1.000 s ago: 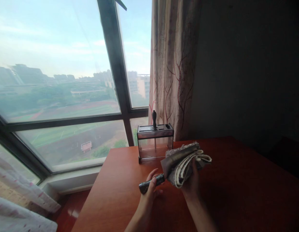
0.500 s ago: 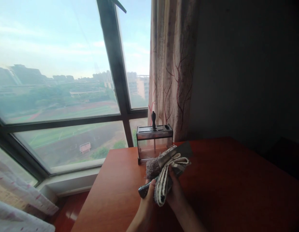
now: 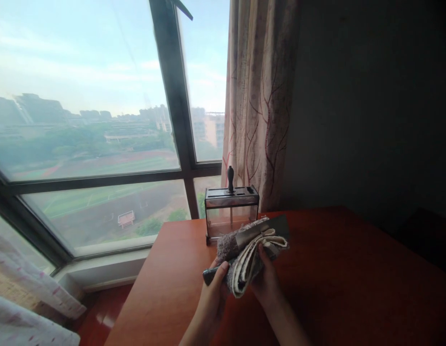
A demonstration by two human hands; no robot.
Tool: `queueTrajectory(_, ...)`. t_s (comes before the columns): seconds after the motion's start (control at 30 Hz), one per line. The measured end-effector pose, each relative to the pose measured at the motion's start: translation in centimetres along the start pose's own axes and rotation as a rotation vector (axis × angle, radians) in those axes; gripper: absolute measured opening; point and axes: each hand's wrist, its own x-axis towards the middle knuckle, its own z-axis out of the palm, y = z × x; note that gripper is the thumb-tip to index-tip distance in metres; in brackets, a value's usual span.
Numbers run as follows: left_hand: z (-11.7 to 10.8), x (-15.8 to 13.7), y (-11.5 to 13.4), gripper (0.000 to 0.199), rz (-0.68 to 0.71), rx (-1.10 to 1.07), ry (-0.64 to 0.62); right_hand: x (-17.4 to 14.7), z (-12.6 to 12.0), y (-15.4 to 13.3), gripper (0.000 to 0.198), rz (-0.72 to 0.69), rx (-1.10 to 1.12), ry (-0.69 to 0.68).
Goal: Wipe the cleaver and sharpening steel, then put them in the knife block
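My left hand (image 3: pixel 216 287) is closed around the dark handle of a kitchen knife (image 3: pixel 282 226), its thumb lying along the top. The knife has a broad, cleaver-like blade that points up and to the right. A folded grey, fluffy cloth (image 3: pixel 240 275) with pale layered edges wraps the blade, leaving its far corner bare. My right hand (image 3: pixel 269 278) grips the cloth against the blade from the right, thumb on top; its other fingers are hidden beneath. Just behind the knife stands a clear knife block (image 3: pixel 232 198) with one dark handle upright in it.
The reddish-brown wooden table (image 3: pixel 165 278) spreads under both hands. A large window (image 3: pixel 100 178) lies to the left and ahead. A patterned curtain (image 3: pixel 259 96) hangs behind the knife block, beside a dark wall (image 3: pixel 359 105).
Both hands have risen slightly with the knife and cloth. The handle end has shifted up and left, and my right hand has moved a little up and right. The knife block has stayed put.
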Motion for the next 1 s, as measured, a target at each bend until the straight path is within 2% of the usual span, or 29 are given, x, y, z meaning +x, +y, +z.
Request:
queueTrajectory(0.1, -1.1, 0.7, 0.0, 0.058, 0.019, 0.026, -0.014, 0.4, -0.3, -1.2, 0.036, -0.053, 0.008, 0.018)
queueTrajectory(0.23, -2.3, 1.5, 0.6, 0.053, 0.055, 0.162, 0.036, 0.9, -0.9, -3.7, 0.037, -0.177, 0.045, 0.061)
queueTrajectory(0.43, -2.6, 1.6, 0.4, 0.048, 0.047, 0.252, -0.003, 1.1, -1.5, -6.2, 0.039, -0.29, 0.054, 0.114)
queueTrajectory(0.53, -2.6, 1.6, -0.2, 0.053, 0.023, 0.23, -0.039, 1.1, -1.3, -5.9, 0.039, -0.281, 0.081, 0.124)
queueTrajectory(0.73, -2.7, 1.6, -1.1, 0.08, -0.021, 0.131, 0.001, 0.6, -0.5, -4.0, 0.041, -0.15, 0.106, 0.079)
queueTrajectory(1.0, -2.3, 1.7, -2.8, 0.078, -0.046, 0.048, -0.058, 0.0, -0.1, -0.8, 0.036, -0.029, 0.098, 0.027)
